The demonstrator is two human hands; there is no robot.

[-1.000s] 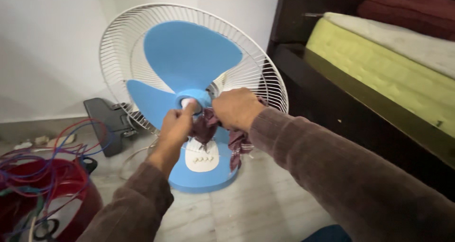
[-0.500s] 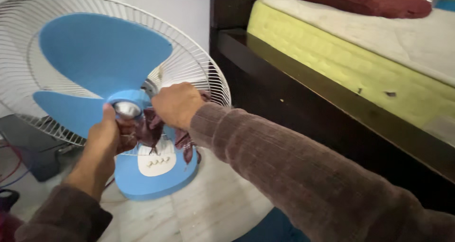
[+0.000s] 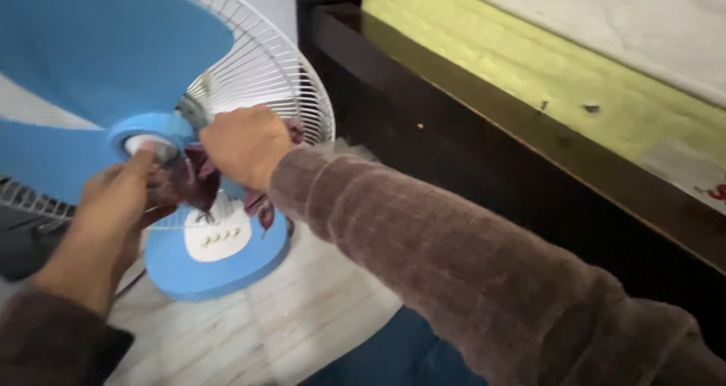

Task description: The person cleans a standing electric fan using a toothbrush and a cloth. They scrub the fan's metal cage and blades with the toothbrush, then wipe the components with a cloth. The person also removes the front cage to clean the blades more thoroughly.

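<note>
A blue table fan [image 3: 113, 61] with its front guard off stands on the floor at the left, its white wire rear guard [image 3: 280, 76] behind the blades. My right hand [image 3: 238, 145] is closed on a dark maroon cloth [image 3: 198, 180], pressed against a blade by the hub. My left hand [image 3: 113, 204] grips the blue hub [image 3: 147, 133] from below, thumb by the white centre cap. The fan's blue base [image 3: 215, 261] with a white button panel sits under my hands.
A dark wooden bed frame [image 3: 469, 136] with a yellow-green mattress [image 3: 529, 61] runs along the right. The floor [image 3: 302, 325] is pale tile. A dark blue thing [image 3: 386, 356] lies at the bottom middle.
The view has swung right and closer, so the fan sits further left and the red tub with wires is out of frame. Both hands stay at the hub with the cloth.
</note>
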